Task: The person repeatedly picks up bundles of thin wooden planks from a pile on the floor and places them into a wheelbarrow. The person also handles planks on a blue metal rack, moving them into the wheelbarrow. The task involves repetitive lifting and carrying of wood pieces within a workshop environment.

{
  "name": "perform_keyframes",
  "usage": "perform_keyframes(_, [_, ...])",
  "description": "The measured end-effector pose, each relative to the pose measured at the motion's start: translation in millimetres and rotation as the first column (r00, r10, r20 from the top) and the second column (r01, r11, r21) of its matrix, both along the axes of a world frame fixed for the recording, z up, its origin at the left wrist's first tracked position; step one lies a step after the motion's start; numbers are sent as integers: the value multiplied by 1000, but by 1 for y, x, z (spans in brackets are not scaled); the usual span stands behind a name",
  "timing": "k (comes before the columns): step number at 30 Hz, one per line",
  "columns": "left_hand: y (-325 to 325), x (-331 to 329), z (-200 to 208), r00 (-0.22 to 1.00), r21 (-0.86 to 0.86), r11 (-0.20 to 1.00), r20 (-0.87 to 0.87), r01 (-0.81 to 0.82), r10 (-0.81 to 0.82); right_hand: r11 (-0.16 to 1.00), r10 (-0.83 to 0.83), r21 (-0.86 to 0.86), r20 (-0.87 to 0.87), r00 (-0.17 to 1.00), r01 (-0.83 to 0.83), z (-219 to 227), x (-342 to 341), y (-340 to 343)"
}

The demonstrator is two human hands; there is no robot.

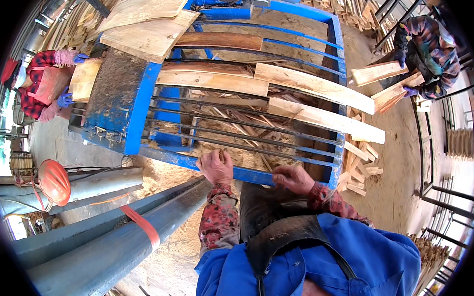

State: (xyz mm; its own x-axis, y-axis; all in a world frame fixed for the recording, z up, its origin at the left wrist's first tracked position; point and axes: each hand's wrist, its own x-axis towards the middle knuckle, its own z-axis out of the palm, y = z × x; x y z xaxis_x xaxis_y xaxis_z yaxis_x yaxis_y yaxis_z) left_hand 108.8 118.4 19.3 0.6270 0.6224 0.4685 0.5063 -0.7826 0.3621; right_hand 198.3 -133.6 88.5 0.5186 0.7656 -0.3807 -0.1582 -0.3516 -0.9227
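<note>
My left hand (215,166) is at the near rail of a blue metal frame (251,176), its fingers curled in with nothing showing in them. Further right along the same rail, my right hand (294,179) is loosely closed, and no object shows in it either. Whether either hand presses on the rail I cannot tell. Beyond them, dark parallel bars (236,128) span the frame. Several boards lie across these bars: a pale lower board (325,120), a longer pale board (313,86) above it, and a light board (213,82) to the left.
At the left, a person in purple gloves holds a board (85,80) at the machine's blue-edged plate (142,107). Another person at the right holds two boards (379,73). Scrap wood (358,166) lies by the frame's right end. A large grey pipe (120,248) runs at the lower left.
</note>
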Motion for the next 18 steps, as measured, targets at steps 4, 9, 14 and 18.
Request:
perform_keyframes(4, [0, 2, 3, 1000, 15, 1000, 1, 9, -9, 978, -197, 97, 147, 969, 184, 15, 45, 21])
perform_keyframes(9, [0, 3, 11, 999, 19, 999, -21, 29, -29, 975, -208, 162, 404, 891, 154, 33, 86, 52])
perform_keyframes(14, [0, 2, 7, 999, 12, 1000, -30, 19, -18, 988, -133, 132, 463, 876, 80, 36, 86, 72])
perform_keyframes(18, [1, 2, 4, 1000, 2, 1000, 4, 17, -17, 994, -106, 90, 686, 720, 61, 33, 110, 84])
